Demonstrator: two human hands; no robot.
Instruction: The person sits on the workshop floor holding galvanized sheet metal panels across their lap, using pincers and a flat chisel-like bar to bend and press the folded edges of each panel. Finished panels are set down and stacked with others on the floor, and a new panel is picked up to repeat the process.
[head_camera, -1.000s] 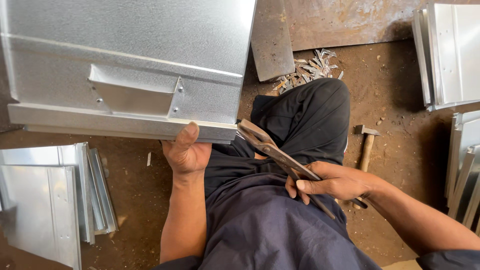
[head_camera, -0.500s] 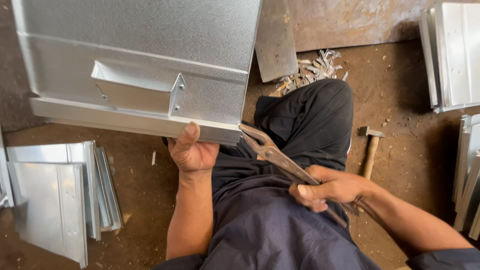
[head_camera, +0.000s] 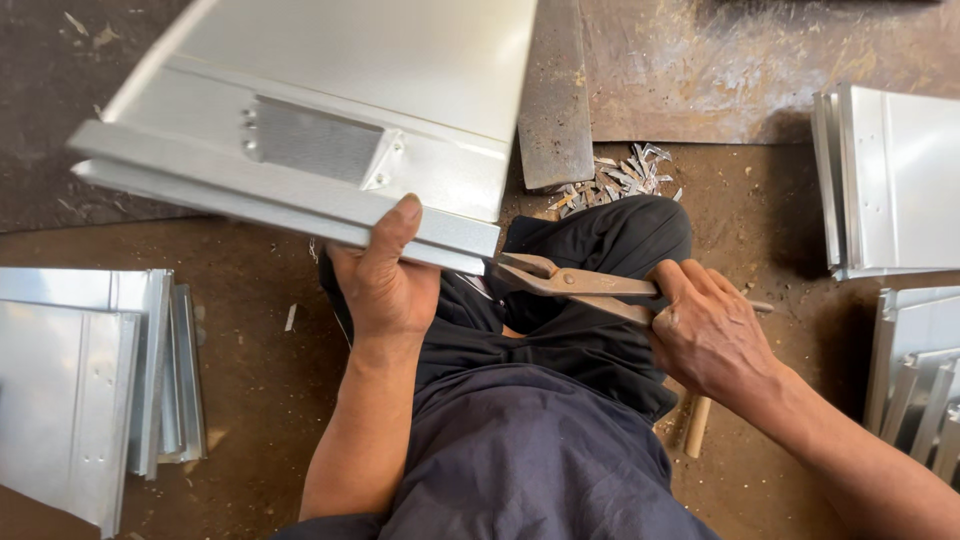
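The folded sheet-metal panel (head_camera: 340, 120) is held up over the lap, tilted, its near flanged edge running from far left down to the centre of the scene. It is gripped at that near edge by the left hand (head_camera: 385, 285), thumb laid up across the flange and fingers hidden beneath. The tin snips (head_camera: 575, 283) are clenched by their handles in the right hand (head_camera: 710, 340), their blade tips touching the panel's near right corner. For a clean cut, it is judged that the panel should be kept steady and the blades square to the edge, with the left thumb kept well apart from them. A hammer handle (head_camera: 697, 428) lies on the floor (head_camera: 260, 400) near the right knee. Metal offcuts (head_camera: 620, 175) are scattered farther off.
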